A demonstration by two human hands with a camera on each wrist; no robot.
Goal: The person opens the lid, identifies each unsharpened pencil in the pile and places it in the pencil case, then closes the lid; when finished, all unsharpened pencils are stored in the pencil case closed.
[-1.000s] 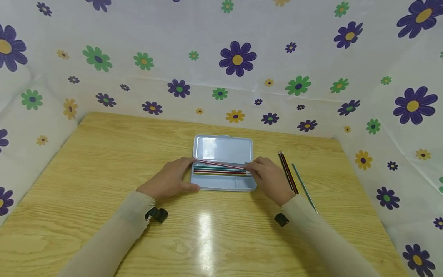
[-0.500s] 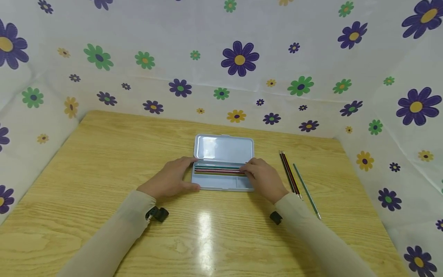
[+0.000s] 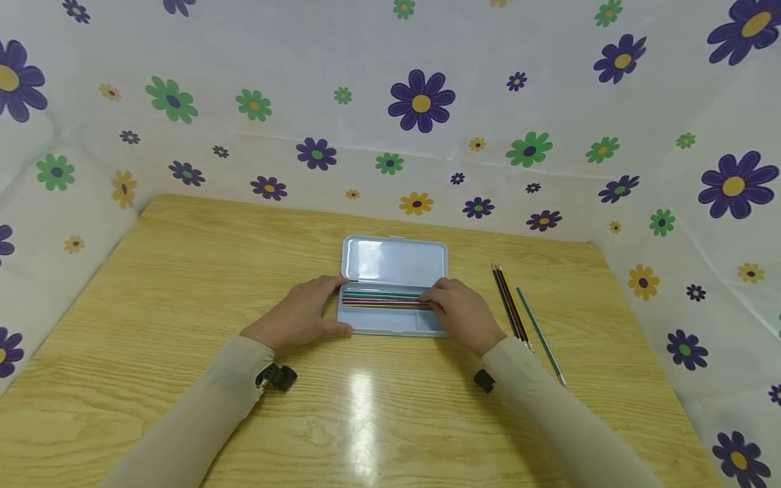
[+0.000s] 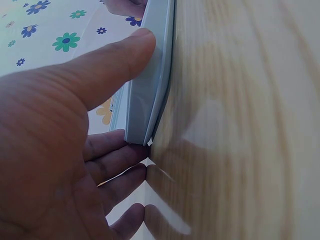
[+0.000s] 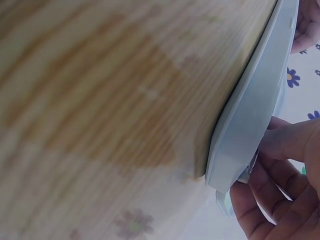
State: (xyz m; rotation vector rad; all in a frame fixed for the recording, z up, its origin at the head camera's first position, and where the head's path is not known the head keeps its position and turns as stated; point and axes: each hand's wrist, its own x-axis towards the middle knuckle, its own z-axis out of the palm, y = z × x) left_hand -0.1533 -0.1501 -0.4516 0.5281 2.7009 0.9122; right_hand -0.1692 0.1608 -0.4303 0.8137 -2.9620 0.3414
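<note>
A light blue pencil case (image 3: pixel 378 321) lies open on the table, its lid (image 3: pixel 393 261) folded back away from me. Several coloured pencils (image 3: pixel 381 299) lie side by side in its long rear compartment. My left hand (image 3: pixel 299 316) holds the case's left end, thumb at the front wall (image 4: pixel 143 100) and fingers around the end. Over the right end of the case, my right hand (image 3: pixel 466 315) pinches a pencil by its tail, and a metal ferrule and pale eraser (image 5: pixel 245 176) show between the fingers in the right wrist view. That hand covers the other pencils' right ends.
To the right of the case, a small bunch of dark and yellow striped pencils (image 3: pixel 511 305) lies on the wooden table (image 3: pixel 293 420). Beside it is a single green pencil (image 3: pixel 540 335). A flower-patterned cloth (image 3: pixel 366 122) rises behind the table and at both sides.
The reddish pencil, slanted above the case a second ago, now lies level among the others. My right hand has moved slightly left and down with it; the left hand has stayed put.
</note>
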